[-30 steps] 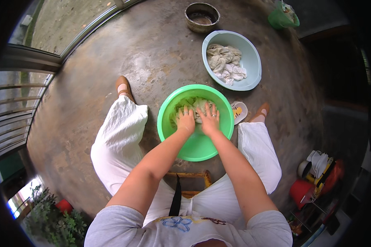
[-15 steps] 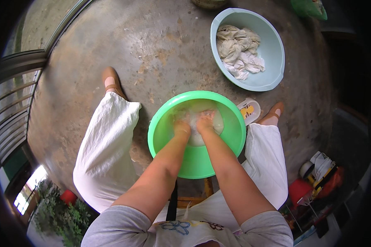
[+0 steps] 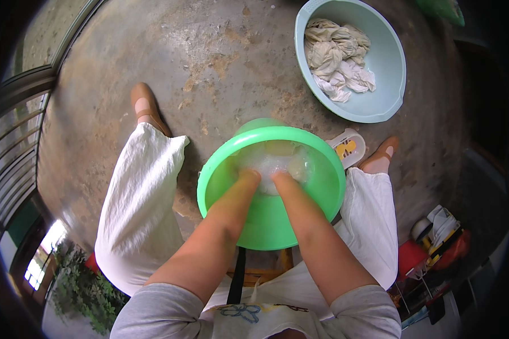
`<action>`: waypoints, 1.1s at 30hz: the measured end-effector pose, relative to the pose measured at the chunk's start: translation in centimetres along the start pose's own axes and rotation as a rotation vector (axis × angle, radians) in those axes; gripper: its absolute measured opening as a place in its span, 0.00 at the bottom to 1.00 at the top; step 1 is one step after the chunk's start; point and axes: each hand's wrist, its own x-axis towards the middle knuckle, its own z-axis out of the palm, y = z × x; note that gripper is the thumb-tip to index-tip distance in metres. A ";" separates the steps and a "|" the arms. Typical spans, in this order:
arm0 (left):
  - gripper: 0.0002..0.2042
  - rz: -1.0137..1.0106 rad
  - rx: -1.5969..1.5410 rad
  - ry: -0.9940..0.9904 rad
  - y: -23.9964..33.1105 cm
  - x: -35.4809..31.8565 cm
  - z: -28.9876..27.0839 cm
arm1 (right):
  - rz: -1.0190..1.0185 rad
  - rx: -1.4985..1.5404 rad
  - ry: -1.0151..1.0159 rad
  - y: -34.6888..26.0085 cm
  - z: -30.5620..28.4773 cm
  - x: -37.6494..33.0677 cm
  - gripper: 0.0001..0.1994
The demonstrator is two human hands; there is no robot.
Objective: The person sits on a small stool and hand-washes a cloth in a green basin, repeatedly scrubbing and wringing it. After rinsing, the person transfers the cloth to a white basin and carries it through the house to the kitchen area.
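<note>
Left hand and right hand dip side by side into white, foamy suds inside a round, bright green plastic basin. Foam hides the fingers, so I cannot tell whether either hand is spread, narrowed or gripping something. The wrists show just above the foam, a small gap between them.

I see the basin between the knees, tipped toward the near side; its outer wall peeks out past the far rim. Both bare forearms cross the near part of the rim, and smooth green wall shows left and right of the wrists, leaving sideways room.

Close by the basin's right edge lies a small white dish with a yellow pattern, between the rim and the right brown shoe. Legs in loose white trousers bound the basin left and right. Far right, apart from it, sits a pale blue oval plastic tub holding crumpled off-white cloth. At the near left I make out a leafy green plant.
</note>
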 end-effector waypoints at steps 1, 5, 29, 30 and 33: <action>0.22 0.020 0.001 0.024 0.0 0.0 0.1 | 0.002 0.002 0.001 0.0 0.3 0.0 0.20; 0.23 0.200 -0.054 0.259 0.0 0.4 -0.5 | -0.013 0.031 0.032 0.8 -0.4 -0.5 0.18; 0.32 0.995 -1.539 0.061 -0.2 -18.2 -3.1 | -1.068 0.976 0.779 3.4 -3.4 -35.0 0.17; 0.22 0.970 -1.723 0.008 0.5 -20.2 -3.6 | -1.019 0.922 0.814 3.8 -3.2 -34.0 0.17; 0.21 1.000 -1.643 0.495 1.4 -24.4 -3.0 | -0.874 0.563 0.949 4.9 -2.3 -30.3 0.17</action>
